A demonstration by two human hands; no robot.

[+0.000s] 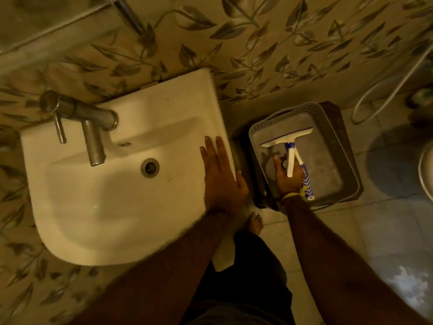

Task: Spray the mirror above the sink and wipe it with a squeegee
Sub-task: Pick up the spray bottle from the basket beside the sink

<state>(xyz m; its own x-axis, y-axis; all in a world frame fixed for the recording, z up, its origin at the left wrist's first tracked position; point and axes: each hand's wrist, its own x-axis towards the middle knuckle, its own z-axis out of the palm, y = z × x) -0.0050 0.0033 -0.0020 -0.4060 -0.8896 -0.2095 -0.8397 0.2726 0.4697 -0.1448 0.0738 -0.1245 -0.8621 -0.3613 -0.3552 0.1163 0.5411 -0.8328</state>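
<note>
A white squeegee (287,137) with a blue neck lies in a grey plastic basket (257,127) to the right of the sink. My right hand (288,178) reaches into the basket, fingers curled around the squeegee's white handle. A blue-and-white patterned spray bottle (307,187) lies against that hand's right side; I cannot tell whether the hand also holds it. My left hand (220,177) rests flat, fingers apart, on the right rim of the white sink (93,207). The lower edge of what looks like the mirror (35,15) shows at the top left.
A steel tap (93,141) juts over the basin from the leaf-patterned wall. The basket sits on a dark stool (351,160) on the tiled floor. A white hose (384,90) loops at the far right, beside a round metal vessel (427,174). My bare foot (255,222) stands below the sink.
</note>
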